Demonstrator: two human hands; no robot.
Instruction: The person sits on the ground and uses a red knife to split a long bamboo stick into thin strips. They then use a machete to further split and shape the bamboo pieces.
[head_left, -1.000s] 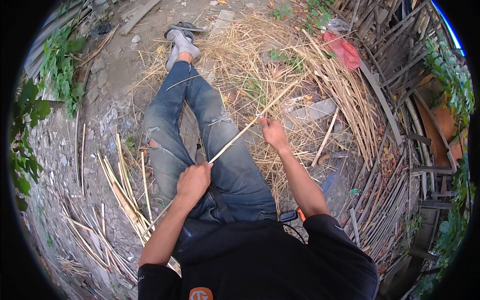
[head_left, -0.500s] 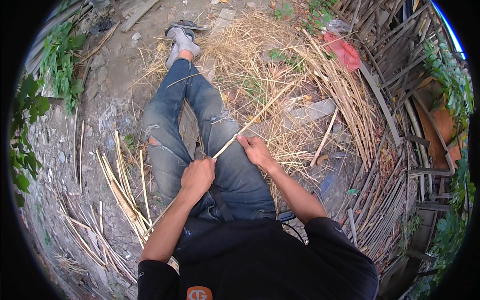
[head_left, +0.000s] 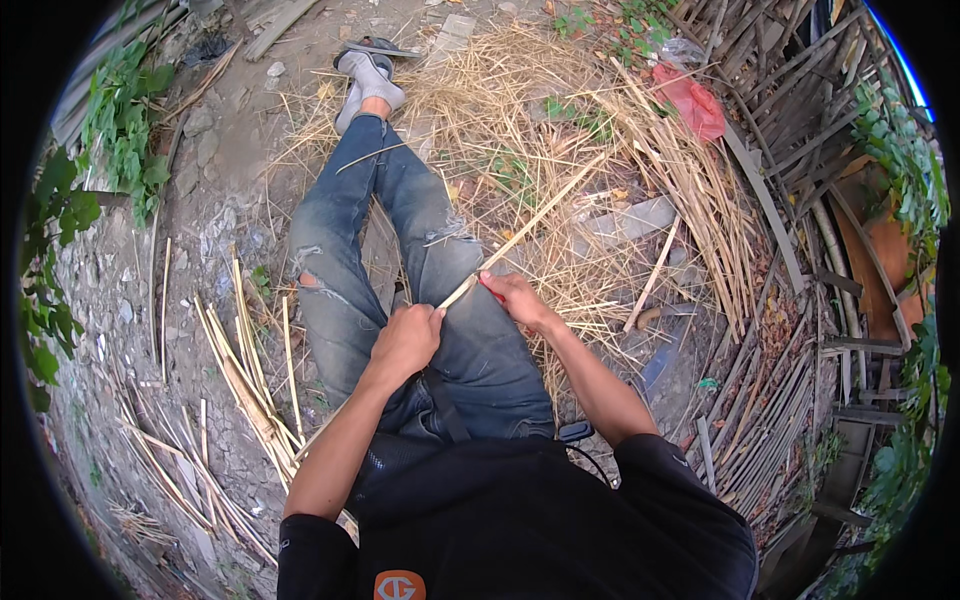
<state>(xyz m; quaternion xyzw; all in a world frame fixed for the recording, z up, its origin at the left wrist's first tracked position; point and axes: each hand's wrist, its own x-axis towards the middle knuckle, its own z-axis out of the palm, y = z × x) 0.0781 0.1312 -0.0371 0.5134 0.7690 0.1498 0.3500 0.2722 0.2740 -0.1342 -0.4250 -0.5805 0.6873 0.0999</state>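
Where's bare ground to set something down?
The dirt between the green vine and the grey socks is mostly bare, with a few stones. It's crowded right of the jeans, with straw; beside the left thigh, with pale sticks; and over them, where the left hand holds a stick.

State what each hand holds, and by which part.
The left hand grips a pale strip partway along its length; the right hand holds a small red object, its gripped part unclear.
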